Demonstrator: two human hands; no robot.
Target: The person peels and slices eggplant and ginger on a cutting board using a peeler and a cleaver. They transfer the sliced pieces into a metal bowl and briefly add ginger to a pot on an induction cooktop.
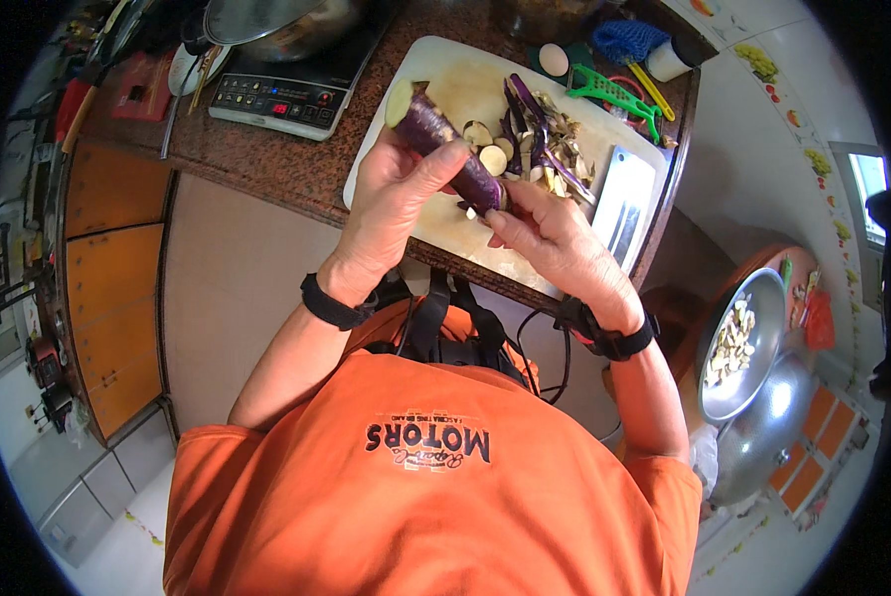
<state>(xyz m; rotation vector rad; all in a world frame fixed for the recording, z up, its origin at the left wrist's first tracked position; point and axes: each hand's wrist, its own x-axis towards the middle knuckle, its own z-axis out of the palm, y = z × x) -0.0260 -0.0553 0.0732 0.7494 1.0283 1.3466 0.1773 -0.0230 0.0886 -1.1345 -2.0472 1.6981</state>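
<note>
My left hand (400, 179) grips a thick purple eggplant (434, 134) around its middle, its pale cut face pointing away and to the left. At the near end, the fingers of my right hand (546, 227) pinch the eggplant's tip. Both hands hold it tilted above a white cutting board (434, 67). Behind the eggplant lie pale round eggplant slices (493, 159), dark purple stems (538, 127) and a heap of peelings (564, 145). To the right of my right hand, a cleaver (624, 194) rests flat on the board.
An induction cooker (285, 100) with lit controls carries a pan (266, 22) at the back left. Beyond the board sit an egg (553, 59), a green peeler (617, 97) and a blue mesh scrubber (628, 39). A metal bowl (769, 298) with cut pieces stands right, near a domed metal lid (758, 432).
</note>
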